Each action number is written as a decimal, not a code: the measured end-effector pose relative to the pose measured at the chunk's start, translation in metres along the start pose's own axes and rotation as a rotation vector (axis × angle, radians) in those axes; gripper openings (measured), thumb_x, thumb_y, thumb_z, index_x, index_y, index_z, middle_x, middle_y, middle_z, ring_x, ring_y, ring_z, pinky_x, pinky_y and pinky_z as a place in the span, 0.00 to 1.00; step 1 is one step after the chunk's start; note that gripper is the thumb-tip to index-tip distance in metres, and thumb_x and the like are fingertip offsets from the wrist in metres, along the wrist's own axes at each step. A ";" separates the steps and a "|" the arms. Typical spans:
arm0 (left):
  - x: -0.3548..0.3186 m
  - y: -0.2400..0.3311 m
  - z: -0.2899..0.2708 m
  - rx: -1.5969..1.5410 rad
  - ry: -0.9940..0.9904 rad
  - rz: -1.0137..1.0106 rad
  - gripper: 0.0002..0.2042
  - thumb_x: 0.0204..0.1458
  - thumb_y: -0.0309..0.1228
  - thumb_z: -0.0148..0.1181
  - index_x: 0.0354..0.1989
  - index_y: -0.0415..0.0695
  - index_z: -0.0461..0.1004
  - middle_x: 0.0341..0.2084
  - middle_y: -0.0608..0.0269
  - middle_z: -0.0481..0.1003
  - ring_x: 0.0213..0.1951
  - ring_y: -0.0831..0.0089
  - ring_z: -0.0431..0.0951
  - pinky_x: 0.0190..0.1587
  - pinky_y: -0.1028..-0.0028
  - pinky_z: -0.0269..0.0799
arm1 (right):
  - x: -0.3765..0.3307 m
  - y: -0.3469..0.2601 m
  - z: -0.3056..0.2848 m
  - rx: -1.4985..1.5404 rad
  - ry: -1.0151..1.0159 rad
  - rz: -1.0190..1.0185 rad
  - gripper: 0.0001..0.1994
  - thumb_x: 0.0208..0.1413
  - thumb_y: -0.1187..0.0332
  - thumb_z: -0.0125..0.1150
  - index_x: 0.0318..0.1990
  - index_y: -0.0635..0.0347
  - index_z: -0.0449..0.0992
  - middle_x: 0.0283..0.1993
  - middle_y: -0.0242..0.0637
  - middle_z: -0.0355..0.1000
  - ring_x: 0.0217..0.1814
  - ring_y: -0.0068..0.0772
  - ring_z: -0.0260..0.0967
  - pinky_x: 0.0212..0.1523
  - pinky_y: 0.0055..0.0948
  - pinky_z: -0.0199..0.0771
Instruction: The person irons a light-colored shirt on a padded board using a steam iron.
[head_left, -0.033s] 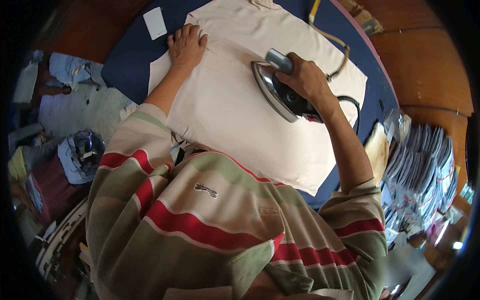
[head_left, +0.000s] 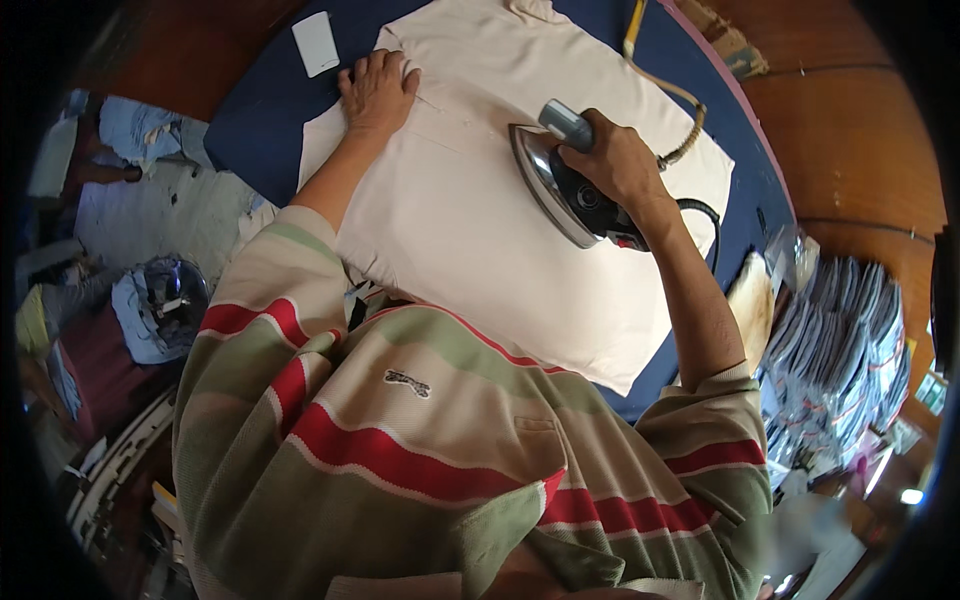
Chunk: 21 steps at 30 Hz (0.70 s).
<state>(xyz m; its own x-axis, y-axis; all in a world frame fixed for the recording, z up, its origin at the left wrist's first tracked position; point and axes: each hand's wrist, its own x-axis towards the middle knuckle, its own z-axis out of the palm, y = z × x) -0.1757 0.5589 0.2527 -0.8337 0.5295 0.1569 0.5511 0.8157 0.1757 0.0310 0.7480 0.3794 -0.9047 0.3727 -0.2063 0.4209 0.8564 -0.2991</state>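
A cream-coloured shirt (head_left: 480, 230) lies spread out over a dark blue covered ironing table (head_left: 260, 120). My left hand (head_left: 380, 92) rests flat on the shirt's far left part, fingers stretched out and slightly spread. Wrapped around the grey handle of a clothes iron (head_left: 568, 205), my right hand (head_left: 620, 165) holds it over the right middle of the shirt. The iron's shiny metal soleplate edge faces left and appears to be on the fabric. A hose and a black cable run from the iron's rear side.
A white card-like piece (head_left: 316, 45) lies on the blue cover beyond my left hand. A yellow-tan hose (head_left: 672, 85) comes down from the far edge. Stacks of folded grey-blue garments in clear plastic (head_left: 835, 330) stand at the right. More clothes (head_left: 140, 130) lie at the left.
The iron and my right hand sit very slightly farther right in the picture. The whole view has shifted a little; my left hand stays on the shirt.
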 end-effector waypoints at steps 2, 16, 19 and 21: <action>0.000 -0.008 0.007 -0.028 0.114 0.006 0.17 0.53 0.45 0.52 0.46 0.50 0.70 0.45 0.66 0.69 0.50 0.66 0.66 0.55 0.53 0.52 | 0.007 -0.004 -0.002 -0.002 -0.018 -0.018 0.19 0.46 0.54 0.59 0.41 0.58 0.73 0.31 0.47 0.75 0.34 0.46 0.74 0.37 0.39 0.73; 0.014 -0.017 0.027 0.014 0.209 0.068 0.07 0.56 0.35 0.47 0.38 0.47 0.67 0.35 0.64 0.74 0.43 0.67 0.72 0.51 0.51 0.56 | 0.068 -0.033 -0.016 -0.152 -0.101 -0.177 0.18 0.45 0.59 0.57 0.43 0.59 0.72 0.33 0.48 0.75 0.36 0.45 0.74 0.41 0.35 0.72; 0.017 -0.026 0.023 -0.060 0.212 0.163 0.07 0.56 0.35 0.47 0.38 0.47 0.66 0.35 0.64 0.74 0.42 0.67 0.72 0.51 0.52 0.56 | 0.062 -0.025 -0.013 -0.104 -0.117 -0.191 0.19 0.45 0.59 0.57 0.43 0.59 0.72 0.33 0.50 0.74 0.36 0.46 0.74 0.41 0.36 0.72; 0.016 -0.028 0.018 -0.048 0.151 0.171 0.07 0.57 0.35 0.46 0.39 0.47 0.65 0.37 0.64 0.74 0.43 0.66 0.71 0.51 0.53 0.56 | 0.046 -0.020 -0.017 -0.062 -0.202 -0.209 0.19 0.45 0.60 0.58 0.44 0.59 0.71 0.33 0.51 0.74 0.36 0.47 0.74 0.41 0.36 0.71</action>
<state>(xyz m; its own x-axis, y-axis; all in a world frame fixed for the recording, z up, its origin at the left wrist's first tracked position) -0.2054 0.5484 0.2325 -0.7152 0.6155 0.3310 0.6881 0.7029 0.1798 -0.0199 0.7543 0.3915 -0.9375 0.1125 -0.3294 0.2163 0.9297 -0.2982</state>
